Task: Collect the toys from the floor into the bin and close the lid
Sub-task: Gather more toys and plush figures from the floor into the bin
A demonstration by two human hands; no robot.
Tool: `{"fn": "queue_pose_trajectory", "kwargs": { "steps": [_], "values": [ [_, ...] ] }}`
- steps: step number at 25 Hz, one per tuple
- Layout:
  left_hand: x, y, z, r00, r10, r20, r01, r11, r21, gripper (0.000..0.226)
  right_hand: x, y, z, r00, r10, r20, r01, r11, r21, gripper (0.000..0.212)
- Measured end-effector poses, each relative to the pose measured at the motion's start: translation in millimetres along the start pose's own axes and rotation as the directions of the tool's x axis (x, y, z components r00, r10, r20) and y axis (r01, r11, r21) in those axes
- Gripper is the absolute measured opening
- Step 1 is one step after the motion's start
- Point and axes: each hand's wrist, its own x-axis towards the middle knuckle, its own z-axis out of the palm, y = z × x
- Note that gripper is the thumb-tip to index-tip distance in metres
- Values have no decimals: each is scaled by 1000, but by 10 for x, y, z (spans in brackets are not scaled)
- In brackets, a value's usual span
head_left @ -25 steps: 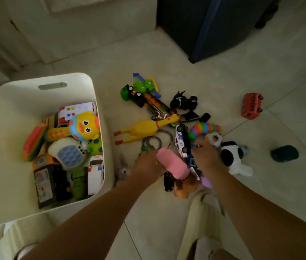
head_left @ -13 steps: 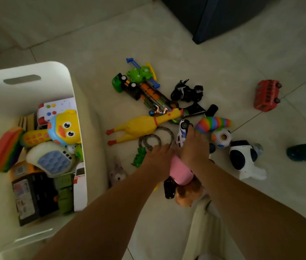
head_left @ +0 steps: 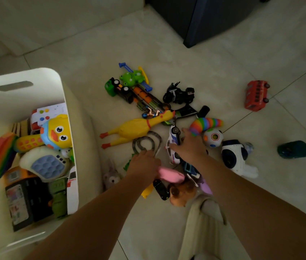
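The white bin (head_left: 35, 76) stands open at the left, holding a yellow duck toy (head_left: 56, 132) and several others. Toys lie in a heap on the tile floor: a yellow rubber chicken (head_left: 133, 126), a grey snake (head_left: 148, 139), a white toy car (head_left: 172, 139), a rainbow slug (head_left: 206, 123), a pink toy (head_left: 171, 175). My left hand (head_left: 144, 163) curls over the pink toy's left end, knuckles beside the snake; its fingertips are hidden. My right hand (head_left: 188, 147) lies with spread fingers over the white car, one finger near the slug. No lid is in view.
Farther right lie a white-and-black robot dog (head_left: 236, 156), a spotted ball (head_left: 213, 137), a red bus (head_left: 256, 95) and a dark green object (head_left: 294, 149). A black motorbike (head_left: 178, 92) and green truck (head_left: 118, 89) lie beyond. A dark cabinet (head_left: 214, 17) stands at the back.
The pink toy has come down from in front of me onto the pile. My right hand has slid forward over the white car toward the rainbow slug. The view has tilted.
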Motion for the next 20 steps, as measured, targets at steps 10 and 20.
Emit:
{"fn": "queue_pose_trajectory", "kwargs": {
  "steps": [10, 20],
  "values": [
    [-307, -174, -93, 914, -139, -382, -1, 939, -343, 18, 24, -296, -31, 995, 91, 41, -99, 957, 273, 45],
    [-494, 75, -100, 926, -308, -219, 94, 749, -656, 18, -182, 27, -485, 894, 353, 278, -449, 692, 566, 51]
  ]
}}
